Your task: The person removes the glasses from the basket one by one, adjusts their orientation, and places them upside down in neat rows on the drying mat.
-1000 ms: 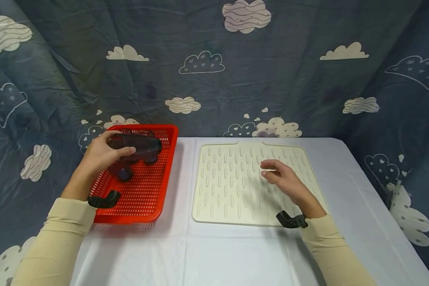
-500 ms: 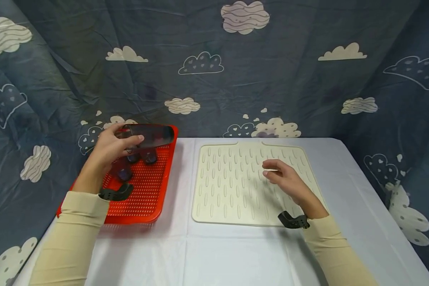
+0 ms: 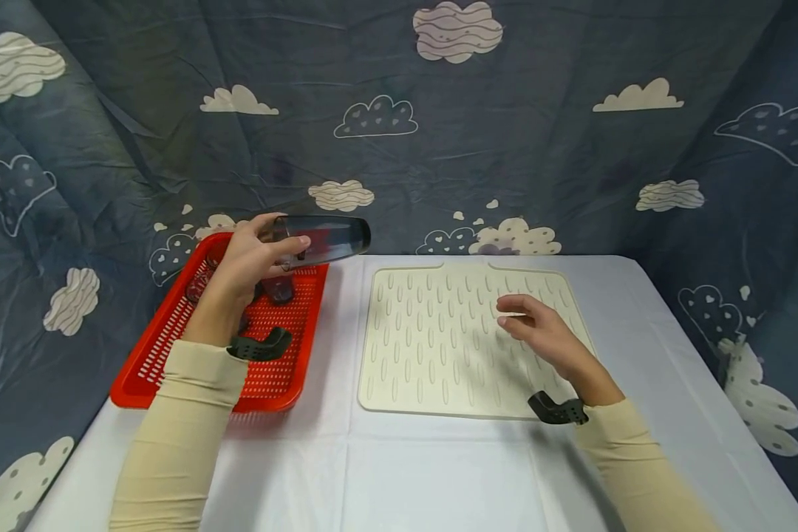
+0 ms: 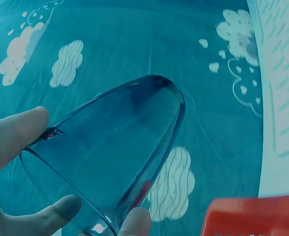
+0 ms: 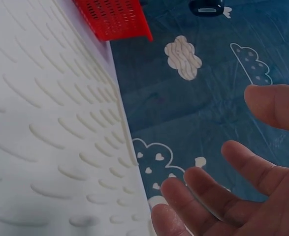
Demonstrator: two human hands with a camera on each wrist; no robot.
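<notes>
My left hand (image 3: 247, 255) grips a dark see-through drinking glass (image 3: 335, 235) by its rim end, above the far right edge of a red basket (image 3: 148, 369). The glass lies on its side in the air, base pointing right. In the left wrist view the thumb and fingers pinch the rim of the glass (image 4: 114, 142), with a fingertip showing inside it. Another dark glass (image 3: 279, 290) lies in the basket; more glassware there is partly hidden by the hand and arm. My right hand (image 3: 539, 330) hovers over the cream ribbed mat (image 3: 432, 340), holding nothing, its fingers relaxed.
The mat lies flat on a white-covered table (image 3: 439, 473), right of the basket. A dark cloth (image 3: 539, 148) with a cloud pattern hangs behind the table. Black camera mounts sit on both wrists.
My left hand has lifted the glass up out of the basket and carried it to the right. My right hand has drifted slightly right.
</notes>
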